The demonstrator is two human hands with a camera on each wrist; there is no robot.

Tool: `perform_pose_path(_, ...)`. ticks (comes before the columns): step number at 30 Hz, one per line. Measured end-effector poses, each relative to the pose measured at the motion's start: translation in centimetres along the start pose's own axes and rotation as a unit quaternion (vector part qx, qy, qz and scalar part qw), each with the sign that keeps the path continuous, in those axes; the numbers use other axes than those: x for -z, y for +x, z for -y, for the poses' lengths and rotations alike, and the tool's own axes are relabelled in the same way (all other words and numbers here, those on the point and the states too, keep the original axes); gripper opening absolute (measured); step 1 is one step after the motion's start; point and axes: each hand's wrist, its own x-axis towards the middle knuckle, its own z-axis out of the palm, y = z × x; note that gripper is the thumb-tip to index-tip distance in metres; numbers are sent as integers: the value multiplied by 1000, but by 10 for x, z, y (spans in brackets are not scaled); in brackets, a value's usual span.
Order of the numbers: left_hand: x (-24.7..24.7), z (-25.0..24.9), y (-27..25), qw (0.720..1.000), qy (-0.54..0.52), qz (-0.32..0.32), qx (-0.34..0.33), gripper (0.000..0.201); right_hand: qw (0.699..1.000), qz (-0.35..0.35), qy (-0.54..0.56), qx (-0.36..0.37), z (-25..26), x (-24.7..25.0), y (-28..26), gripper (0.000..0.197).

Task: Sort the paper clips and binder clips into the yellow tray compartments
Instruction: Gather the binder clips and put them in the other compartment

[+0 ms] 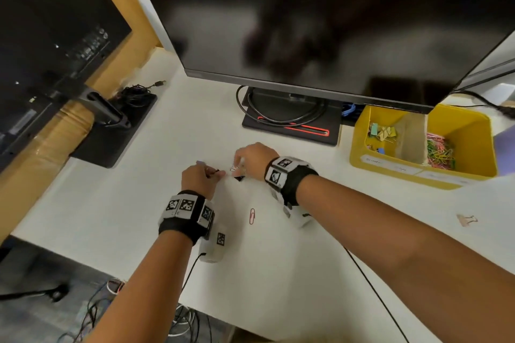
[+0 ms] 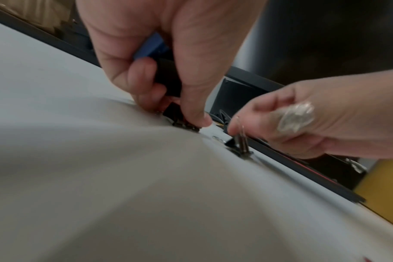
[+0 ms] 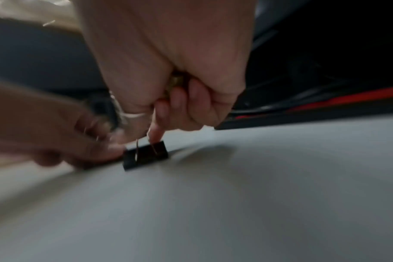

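Observation:
My right hand (image 1: 237, 167) pinches the wire handle of a black binder clip (image 3: 145, 156) that stands on the white desk (image 1: 278, 245). Silvery clips (image 2: 296, 117) are tucked in its palm. Just to its left, my left hand (image 1: 218, 173) pinches another black binder clip (image 2: 183, 122) against the desk, with a black piece and a blue piece held in its curled fingers. The yellow tray (image 1: 359, 131) sits at the right; its left compartment holds binder clips (image 1: 383, 132) and its right one holds coloured paper clips (image 1: 440, 152).
A red paper clip (image 1: 252, 216) lies near the wrists and a pale binder clip (image 1: 468, 220) lies far right on the desk. The monitor stand (image 1: 292, 122) with cables is just behind the hands. A second stand (image 1: 117, 131) is at the left.

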Motion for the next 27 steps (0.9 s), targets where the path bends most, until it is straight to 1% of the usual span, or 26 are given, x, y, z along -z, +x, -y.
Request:
perform_pose_path(1,-2,-3,-4,1000,-6,11,-7,32,999,4,-54,3,-1,0,-2,29)
perform_pose_path(3,-8,-9,-15,998,-21,45,-33,30,998,-18,-65,-8,-7,1,-15,26)
perform_pose_path(6,-12,-30,-36,989,-70,93,-95,30,997,-68,17,-26,-26,12,-58,15)
perform_pose_path(8,-7,-59,-49,976,-132,112,-135,27,987,-140,53,-56,-44,28,-99,15)
perform_pose_path(9,-6,-78,-54,966,-167,118,-161,28,978,-180,73,-80,-52,39,-120,15)
perform_pose_path(11,-1,-124,-63,939,-229,139,-214,30,950,-249,132,-136,-68,64,-156,15)
perform_pose_path(13,1,-177,-70,918,-247,174,-257,33,919,-302,167,-191,-88,90,-173,14)
perform_pose_path(14,-2,-203,-71,915,-243,192,-260,35,905,-330,163,-213,-98,102,-174,15)
perform_pose_path(15,-7,-227,-69,917,-240,210,-241,38,896,-348,153,-228,-109,112,-173,15)
perform_pose_path(16,-14,-249,-65,920,-241,232,-204,43,897,-341,144,-241,-119,121,-172,16)
perform_pose_path(17,-22,-267,-61,922,-244,258,-154,44,908,-308,137,-249,-129,127,-169,20)
perform_pose_path(18,-29,-281,-56,916,-258,291,-100,42,922,-258,137,-253,-137,132,-167,27)
perform_pose_path(19,-32,-292,-53,899,-286,328,-45,36,934,-210,149,-247,-143,135,-167,34)
perform_pose_path(20,-32,-301,-52,871,-329,364,9,34,939,-182,170,-236,-146,138,-169,39)
perform_pose_path(21,-32,-306,-50,843,-362,395,52,39,941,-179,189,-218,-149,139,-171,43)
perform_pose_path(22,-34,-310,-47,817,-385,421,80,47,938,-194,205,-202,-150,141,-176,48)
perform_pose_path(23,-35,-313,-44,803,-393,438,93,60,934,-216,216,-187,-149,142,-182,54)
perform_pose_path(24,-35,-314,-43,798,-391,447,97,67,930,-237,221,-175,-148,143,-192,57)
perform_pose_path(25,-32,-314,-47,806,-379,447,88,66,926,-256,228,-160,-148,142,-206,57)
perform_pose_path(26,-30,-314,-55,822,-362,436,61,61,921,-272,238,-146,-148,141,-222,55)
perform_pose_path(27,-28,-313,-64,847,-336,412,16,55,918,-289,240,-129,-152,137,-241,51)
